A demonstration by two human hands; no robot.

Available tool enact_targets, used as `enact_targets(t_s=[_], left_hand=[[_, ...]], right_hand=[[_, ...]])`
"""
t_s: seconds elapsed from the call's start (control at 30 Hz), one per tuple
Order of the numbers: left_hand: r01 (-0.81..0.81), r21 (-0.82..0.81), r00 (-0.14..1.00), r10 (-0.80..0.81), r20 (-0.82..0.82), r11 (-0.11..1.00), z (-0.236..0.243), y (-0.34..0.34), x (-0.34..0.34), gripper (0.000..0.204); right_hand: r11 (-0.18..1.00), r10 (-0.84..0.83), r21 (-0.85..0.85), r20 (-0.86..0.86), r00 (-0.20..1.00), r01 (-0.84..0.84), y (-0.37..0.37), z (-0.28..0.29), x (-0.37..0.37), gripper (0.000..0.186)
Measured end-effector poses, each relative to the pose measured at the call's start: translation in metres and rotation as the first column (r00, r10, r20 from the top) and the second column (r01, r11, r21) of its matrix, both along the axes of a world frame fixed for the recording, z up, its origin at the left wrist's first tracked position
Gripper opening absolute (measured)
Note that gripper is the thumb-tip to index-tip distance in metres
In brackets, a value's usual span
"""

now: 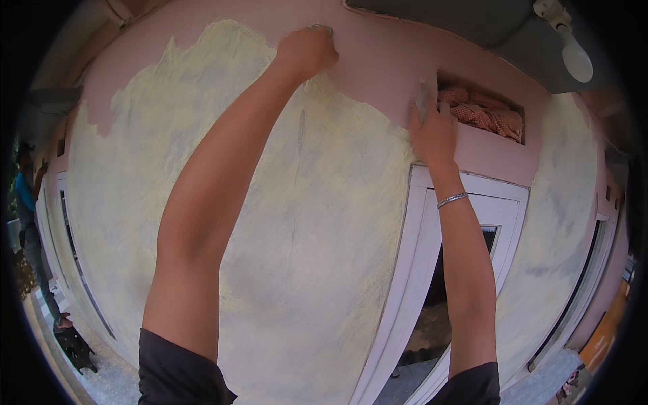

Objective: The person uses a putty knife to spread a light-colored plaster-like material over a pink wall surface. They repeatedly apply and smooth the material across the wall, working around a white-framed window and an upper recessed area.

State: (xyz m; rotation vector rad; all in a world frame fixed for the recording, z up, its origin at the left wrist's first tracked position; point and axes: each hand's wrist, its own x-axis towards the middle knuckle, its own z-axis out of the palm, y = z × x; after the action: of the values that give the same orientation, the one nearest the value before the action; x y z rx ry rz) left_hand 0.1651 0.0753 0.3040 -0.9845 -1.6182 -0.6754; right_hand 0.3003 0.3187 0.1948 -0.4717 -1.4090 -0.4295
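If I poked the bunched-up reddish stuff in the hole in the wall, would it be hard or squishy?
Probably squishy: the reddish bundle is full of folds, like cloth or netting. It would likely flop if pulled out, since it looks crumpled. It probably wouldn't roll, being wide and lumpy rather than round.

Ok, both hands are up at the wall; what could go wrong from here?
The grey tool in the right hand is close to the pinkish fabric in the recess and might snag it. The white frame lies just below that hand, so crumbs of pale coating could mark it. The left hand reaches high, so its arm may tire and slip.
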Motion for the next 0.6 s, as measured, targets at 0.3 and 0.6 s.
enact_targets(t_s=[0.3, 0.6], left_hand=[[-0.017, -0.014, 0.999, 0.018, 0.05, 1.0, 0.004, 0.003, 0.003, 0.036], [-0.001, 0.022, 1.0, 0.0, 0.022, 1.0, -0.001, 0.007, 0.002, 0.035]], right_hand=[[0.999, 0.016, 0.051, -0.017, 1.0, -0.016, 0.007, -0.004, -0.001, 0.059], [0.986, 0.017, 0.169, -0.061, 0.998, -0.007, 0.016, -0.005, -0.005, 0.056]])
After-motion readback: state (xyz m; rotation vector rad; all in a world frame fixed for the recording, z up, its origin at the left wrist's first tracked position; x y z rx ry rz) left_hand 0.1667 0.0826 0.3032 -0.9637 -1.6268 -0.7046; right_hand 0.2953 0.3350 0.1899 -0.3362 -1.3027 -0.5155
